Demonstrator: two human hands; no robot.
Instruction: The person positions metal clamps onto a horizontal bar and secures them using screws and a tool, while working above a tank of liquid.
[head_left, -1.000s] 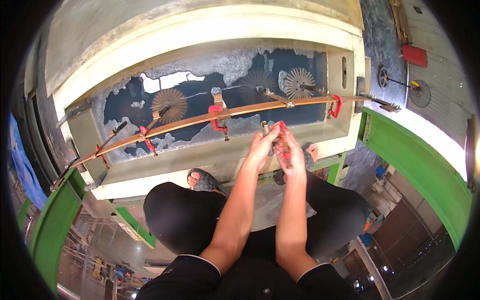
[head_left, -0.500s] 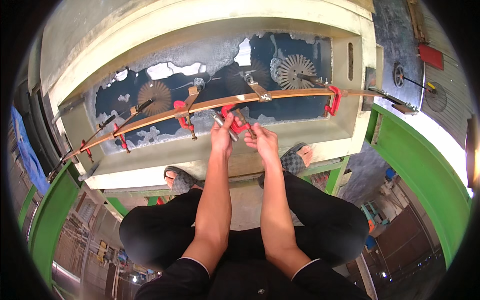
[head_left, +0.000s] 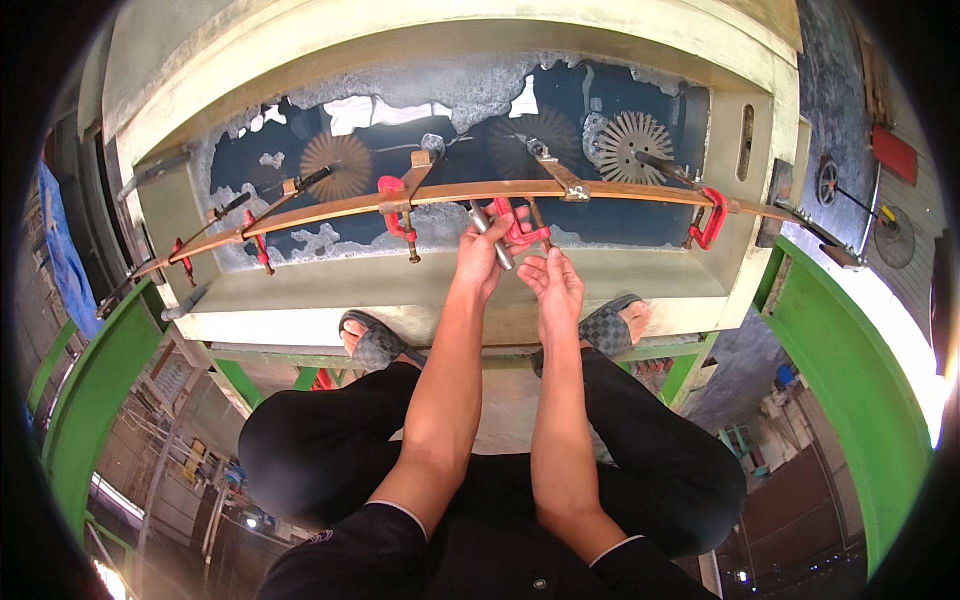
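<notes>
My left hand [head_left: 482,256] is closed around a silver metal tube [head_left: 497,246] and the frame of a red C-clamp [head_left: 524,236]. At the lower end of the clamp's brown screw [head_left: 539,221], my right hand [head_left: 556,288] has its fingertips closed. The clamp is right at the near edge of a long, thin, curved wooden strip [head_left: 470,191]; whether its jaw is around the strip I cannot tell. Other red C-clamps sit along the strip, one left of my hands [head_left: 391,214] and one far right [head_left: 714,220].
Beneath the strip lies a pale trough [head_left: 640,290] with dark liquid and foam, where slotted discs [head_left: 635,150] stand on shafts. Metal brackets [head_left: 562,178] reach to the strip. Green beams [head_left: 840,400] flank me, and my sandalled feet [head_left: 612,325] rest at the trough's near edge.
The view has shifted, so the trough appears farther right. The red clamp has been raised to the strip, its screw now more upright, with my right fingertips at the screw's lower end.
</notes>
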